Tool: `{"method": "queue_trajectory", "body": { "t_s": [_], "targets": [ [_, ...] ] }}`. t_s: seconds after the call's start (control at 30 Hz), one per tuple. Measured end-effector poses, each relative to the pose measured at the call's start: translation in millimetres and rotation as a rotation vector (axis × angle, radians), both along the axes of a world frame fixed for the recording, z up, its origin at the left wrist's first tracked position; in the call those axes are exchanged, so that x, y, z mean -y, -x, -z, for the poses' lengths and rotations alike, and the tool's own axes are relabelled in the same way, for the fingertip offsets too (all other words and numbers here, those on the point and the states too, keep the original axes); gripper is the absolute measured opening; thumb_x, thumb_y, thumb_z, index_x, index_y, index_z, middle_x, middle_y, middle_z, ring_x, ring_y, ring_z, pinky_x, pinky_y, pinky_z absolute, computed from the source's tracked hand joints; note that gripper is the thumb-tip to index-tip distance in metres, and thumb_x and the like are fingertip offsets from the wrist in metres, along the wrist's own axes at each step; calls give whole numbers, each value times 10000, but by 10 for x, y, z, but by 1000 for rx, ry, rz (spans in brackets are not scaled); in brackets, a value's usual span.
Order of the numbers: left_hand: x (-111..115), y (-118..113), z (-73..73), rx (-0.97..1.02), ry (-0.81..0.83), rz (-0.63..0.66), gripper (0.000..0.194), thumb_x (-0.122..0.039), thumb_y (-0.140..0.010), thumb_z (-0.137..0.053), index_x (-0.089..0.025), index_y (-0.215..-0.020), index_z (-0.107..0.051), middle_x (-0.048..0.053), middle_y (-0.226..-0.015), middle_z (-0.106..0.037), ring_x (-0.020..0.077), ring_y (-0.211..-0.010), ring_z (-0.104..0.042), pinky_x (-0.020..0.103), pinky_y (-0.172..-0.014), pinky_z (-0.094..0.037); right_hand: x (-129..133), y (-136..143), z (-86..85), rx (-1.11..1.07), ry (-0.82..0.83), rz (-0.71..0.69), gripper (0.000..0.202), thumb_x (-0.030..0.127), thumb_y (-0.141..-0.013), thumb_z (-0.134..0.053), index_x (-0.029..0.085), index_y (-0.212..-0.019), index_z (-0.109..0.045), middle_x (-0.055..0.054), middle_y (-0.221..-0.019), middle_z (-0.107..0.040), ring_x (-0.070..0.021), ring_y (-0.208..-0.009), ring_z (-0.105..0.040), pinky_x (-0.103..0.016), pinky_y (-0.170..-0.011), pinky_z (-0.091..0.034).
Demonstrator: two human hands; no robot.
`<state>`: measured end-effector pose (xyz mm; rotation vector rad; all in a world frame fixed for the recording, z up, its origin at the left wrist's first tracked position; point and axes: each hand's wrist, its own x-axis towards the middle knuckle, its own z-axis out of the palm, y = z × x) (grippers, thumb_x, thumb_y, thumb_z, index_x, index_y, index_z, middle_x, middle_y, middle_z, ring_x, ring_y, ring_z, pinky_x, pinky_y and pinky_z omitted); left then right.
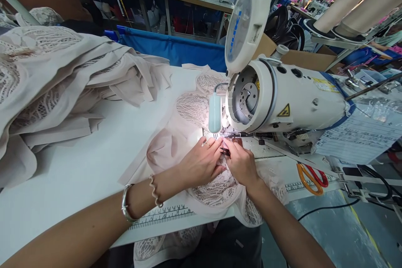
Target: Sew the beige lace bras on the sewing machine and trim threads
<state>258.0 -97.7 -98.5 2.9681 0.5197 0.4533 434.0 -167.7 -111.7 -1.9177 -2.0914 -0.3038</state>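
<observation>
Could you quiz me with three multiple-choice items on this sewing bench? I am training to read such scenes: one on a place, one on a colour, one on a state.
1. Where do the scissors lie?
A. right of both hands, below the sewing machine
B. on the fabric pile
C. in the left hand

2. What colour are the scissor handles?
A. blue
B. orange and red
C. black

3. What are the hands doing?
A. resting apart on bare table
B. pressed together on the lace garment by the needle
C. holding the lamp

Answers: 1 A, they lie on the table at the right; 2 B, one loop orange, one red; 3 B, the right hand meets the left on the lace.
</observation>
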Motion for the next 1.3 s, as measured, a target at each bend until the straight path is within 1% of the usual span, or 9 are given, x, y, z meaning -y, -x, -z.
{"method": "queue_trajectory", "body": {
  "t_s": [0.1, 0.2, 0.37, 0.57, 0.83, 0.97, 1.13, 1.2, 1.3],
  "targets": [
    [-6, -6, 3, -19, 12, -17, 473, -432, -991, -535, -45, -1253, -611, 225, -1440, -561, 342, -1164, -582, 478, -958, -403, 19, 1, -6, 2, -25, -16, 343, 143, -950, -489, 152, -1202, -721, -64, -846, -742, -181, -716, -669, -251, -633, -485],
    [-3, -7, 23, -10, 6, -35, 536, -442, -997, -510, -40, -1349, -551, 205, -1442, -566, 336, -1175, -577, 479, -995, -385, 28, 6, -18, 10, -1, -5, 391, 106, -931, -481, 151, -1244, -711, -63, -869, -753, -185, -721, -679, -256, -629, -491],
    [5, 4, 60, 14, -36, -71, 572, -468, -1016, -469, -41, -1394, -514, 215, -1455, -546, 358, -1279, -529, 500, -1061, -336, 7, 29, -66, 17, 87, 36, 471, 58, -898, -461, 147, -1302, -686, -72, -883, -754, -198, -747, -693, -264, -645, -506],
    [-12, 0, 101, 2, -28, -63, 591, -456, -1037, -424, -25, -1439, -470, 234, -1473, -527, 364, -1367, -477, 561, -1129, -269, -9, 48, -98, 32, 123, 48, 479, 60, -892, -465, 138, -1315, -677, -80, -879, -747, -200, -732, -689, -266, -638, -496],
    [-29, -10, 102, 17, -30, -52, 573, -458, -1034, -418, -27, -1399, -512, 243, -1466, -531, 371, -1369, -480, 554, -1116, -291, -8, 44, -86, 19, 102, 46, 455, 55, -892, -473, 135, -1285, -687, -80, -829, -731, -198, -723, -685, -261, -645, -481],
    [-40, -6, 86, 15, -31, -55, 571, -441, -1042, -400, -8, -1398, -509, 245, -1468, -531, 364, -1377, -474, 560, -1115, -299, -34, 63, -118, -34, 109, 48, 416, 44, -893, -464, 138, -1234, -683, -88, -898, -751, -205, -765, -694, -269, -663, -469],
    [-57, 0, 81, 25, -109, -57, 572, -445, -1055, -384, 2, -1382, -529, 238, -1438, -563, 356, -1354, -502, 556, -1100, -351, -82, 77, -203, -97, 262, 184, 284, 56, -871, -500, 147, -1086, -661, -72, -823, -740, -224, -706, -673, -288, -616, -429],
    [-34, -7, 74, 7, -196, -30, 506, -395, -1063, -388, 2, -1292, -604, 241, -1381, -606, 354, -1310, -543, 526, -1080, -391, -76, 62, -232, -133, 299, 217, 251, 64, -856, -526, 157, -1053, -650, -64, -822, -728, -222, -693, -662, -290, -615, -433],
    [44, -16, 46, -62, -337, 82, 345, -195, -1030, -425, 8, -1182, -659, 243, -1286, -658, 341, -1234, -603, 471, -1065, -433, -30, 16, -252, -195, 251, 161, 273, 58, -858, -512, 176, -1057, -656, -72, -938, -712, -211, -763, -666, -284, -659, -470]
  ]
}}
